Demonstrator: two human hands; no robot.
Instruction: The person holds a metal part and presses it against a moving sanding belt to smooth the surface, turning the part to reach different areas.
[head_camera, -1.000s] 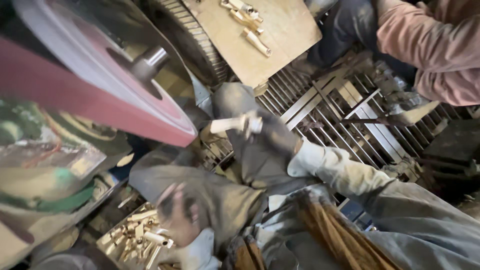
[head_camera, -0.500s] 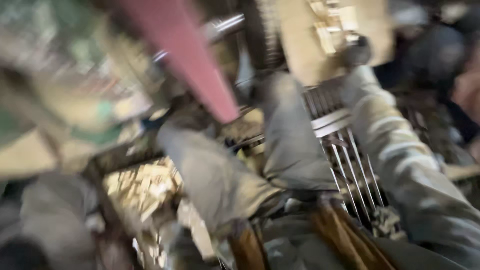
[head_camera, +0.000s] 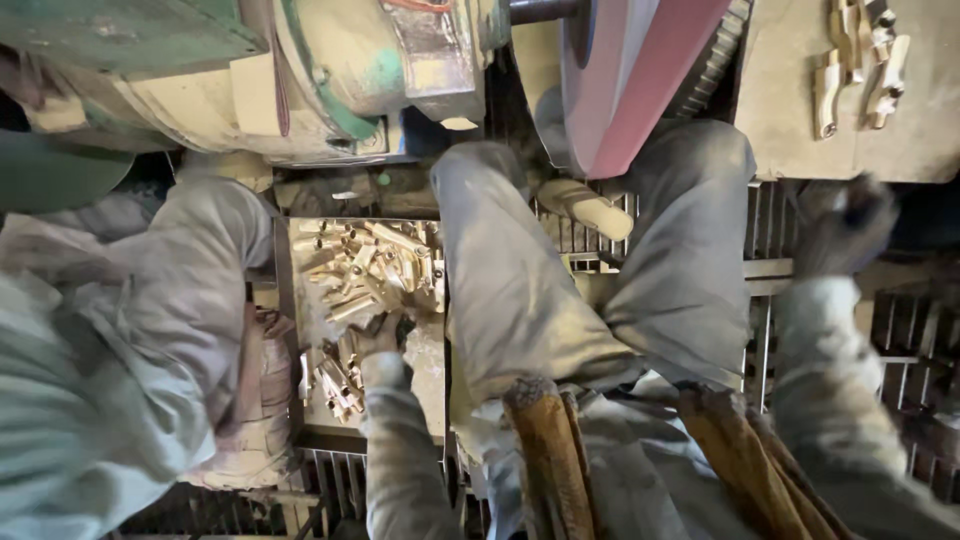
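now | left hand (head_camera: 380, 345) fingers among brass parts (head_camera: 365, 265) in tray (head_camera: 290, 300), grip unclear | right hand (head_camera: 845, 225) blurred, unclear

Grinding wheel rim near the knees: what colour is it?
Dull pinkish red, on the grinding wheel; head view shows it best.

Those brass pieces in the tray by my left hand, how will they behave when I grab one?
The brass pieces look solid metal, so probably stiff and heavy for their size. Heaped loosely in the tray, neighbours may slide or roll when the left hand pulls one out.
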